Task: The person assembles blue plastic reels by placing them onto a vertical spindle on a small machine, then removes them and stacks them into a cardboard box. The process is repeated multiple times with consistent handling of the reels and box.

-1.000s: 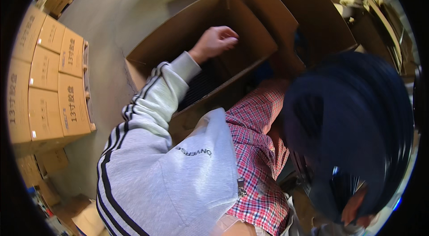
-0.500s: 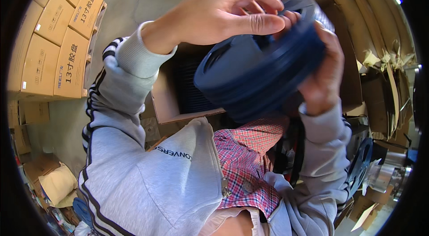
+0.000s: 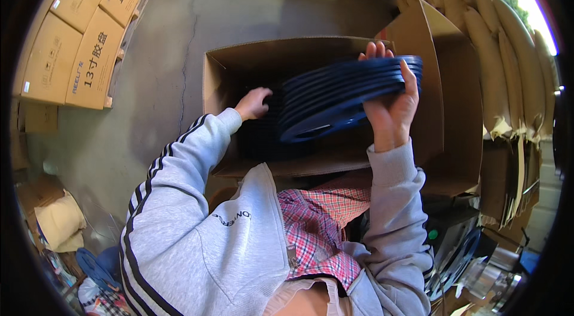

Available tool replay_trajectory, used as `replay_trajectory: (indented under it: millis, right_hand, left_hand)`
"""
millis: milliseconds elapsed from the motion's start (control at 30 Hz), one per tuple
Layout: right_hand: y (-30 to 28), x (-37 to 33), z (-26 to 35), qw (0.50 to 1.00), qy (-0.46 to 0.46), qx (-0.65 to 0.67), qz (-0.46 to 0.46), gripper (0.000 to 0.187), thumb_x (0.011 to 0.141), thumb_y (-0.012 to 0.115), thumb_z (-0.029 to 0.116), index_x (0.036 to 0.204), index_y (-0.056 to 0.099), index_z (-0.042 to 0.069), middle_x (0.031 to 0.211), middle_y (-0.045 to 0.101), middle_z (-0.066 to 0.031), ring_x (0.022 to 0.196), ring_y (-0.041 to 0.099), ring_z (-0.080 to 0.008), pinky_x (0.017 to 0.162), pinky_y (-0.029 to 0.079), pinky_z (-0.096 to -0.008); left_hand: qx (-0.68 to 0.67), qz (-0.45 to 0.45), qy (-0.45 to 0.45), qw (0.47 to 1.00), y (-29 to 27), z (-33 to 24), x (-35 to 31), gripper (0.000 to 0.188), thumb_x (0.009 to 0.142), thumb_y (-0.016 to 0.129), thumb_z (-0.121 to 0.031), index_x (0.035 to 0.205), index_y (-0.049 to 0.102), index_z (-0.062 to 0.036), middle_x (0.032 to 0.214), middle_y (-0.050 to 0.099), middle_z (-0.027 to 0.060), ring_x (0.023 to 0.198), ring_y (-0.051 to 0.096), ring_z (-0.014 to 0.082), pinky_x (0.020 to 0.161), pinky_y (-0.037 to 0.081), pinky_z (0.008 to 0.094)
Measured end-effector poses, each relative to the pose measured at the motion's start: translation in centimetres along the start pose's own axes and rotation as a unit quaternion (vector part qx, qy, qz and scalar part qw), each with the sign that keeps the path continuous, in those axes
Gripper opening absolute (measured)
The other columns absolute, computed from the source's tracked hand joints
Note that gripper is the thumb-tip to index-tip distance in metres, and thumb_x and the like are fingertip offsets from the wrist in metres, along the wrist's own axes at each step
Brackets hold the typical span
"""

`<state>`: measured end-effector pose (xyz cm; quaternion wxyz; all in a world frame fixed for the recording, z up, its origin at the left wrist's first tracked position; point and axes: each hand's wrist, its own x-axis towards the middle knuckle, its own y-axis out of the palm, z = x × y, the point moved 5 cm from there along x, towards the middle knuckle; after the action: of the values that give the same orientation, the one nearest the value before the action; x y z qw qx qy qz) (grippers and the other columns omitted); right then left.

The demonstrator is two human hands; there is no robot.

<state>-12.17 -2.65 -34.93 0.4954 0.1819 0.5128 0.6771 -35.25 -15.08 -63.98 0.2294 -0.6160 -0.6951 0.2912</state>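
Observation:
My right hand (image 3: 390, 99) grips a stack of several dark blue round reels (image 3: 342, 96), held tilted above an open brown cardboard box (image 3: 222, 71). My left hand (image 3: 253, 103) reaches down into the box and rests on more dark blue reels (image 3: 257, 136) lying inside it. Whether the left fingers close on a reel is hidden. Both arms wear a grey sleeve with black stripes.
Closed cardboard boxes (image 3: 89, 35) are stacked at the left on the concrete floor (image 3: 179, 23). Flattened cardboard sheets (image 3: 508, 77) lean in a row at the right. The box's tall flap (image 3: 454, 101) stands behind the held reels. Metal parts (image 3: 484, 274) sit lower right.
The reel stack has moved away from the camera and down toward the box. My left hand let go of the stack and went into the box.

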Motion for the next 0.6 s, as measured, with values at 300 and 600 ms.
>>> replay_trajectory:
  millis: [300,600]
  right_hand:
    - [-4.2,0.2,-0.9,0.998,0.017,-0.043,0.053,0.055,0.090,0.067,0.029,0.136,0.051,0.005,0.142,0.055,-0.0178,0.134,0.050,-0.0336,0.116,0.037,-0.0509]
    - [-6.0,-1.1,-1.8,0.993,0.044,-0.111,-0.005,0.054,0.087,0.072,0.023,0.137,0.057,0.009,0.126,0.062,-0.0095,0.118,0.058,-0.0246,0.106,0.044,-0.0424]
  left_hand:
    - [-0.277,0.128,0.220,0.926,-13.1,-25.7,6.9,0.040,0.098,0.064,-0.033,0.125,0.065,-0.0038,0.111,0.070,0.0108,0.100,0.067,0.0204,0.095,0.052,0.0343]
    - [-0.241,0.292,0.032,0.925,-8.0,-28.0,9.5,0.046,0.077,0.082,-0.028,0.109,0.070,0.0025,0.093,0.069,0.0078,0.084,0.063,0.0155,0.082,0.050,0.0275]
